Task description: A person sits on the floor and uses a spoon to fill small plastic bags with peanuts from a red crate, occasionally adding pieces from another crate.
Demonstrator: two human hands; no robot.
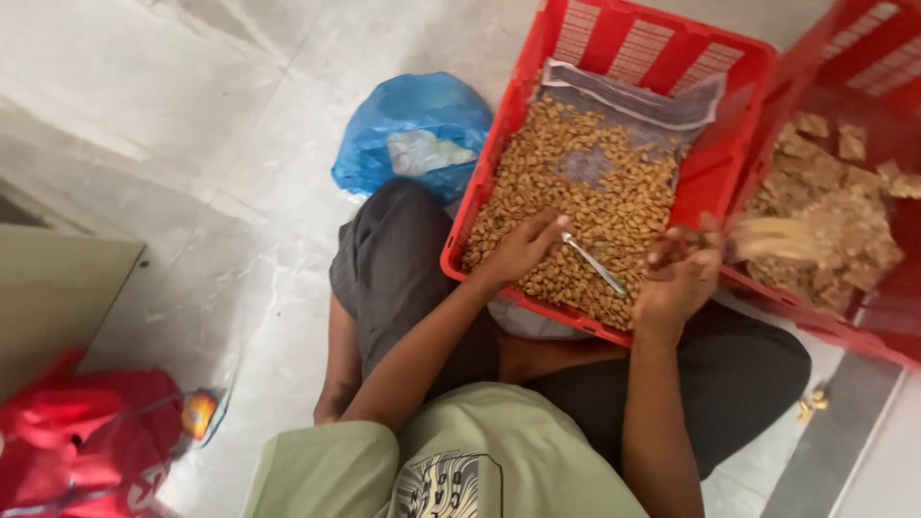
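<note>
I sit cross-legged on the floor with a red plastic crate [729, 144] resting on my lap. A clear bag lining it is filled with small brown nuts [585, 192]. My left hand [523, 247] rests on the nuts and grips a thin metal tool [595, 264] that points right. My right hand [679, 273] hovers at the crate's right edge with fingers curled; it is blurred, so whether it holds a nut is unclear. A second red crate [868, 317] on the right holds paler brown pieces [830, 225].
A blue plastic bag [413, 134] lies on the pale stone floor beyond my left knee. A red cloth bag [82, 436] sits at the lower left beside a beige board [53, 288]. A few nut bits [811, 403] lie on the floor at the right.
</note>
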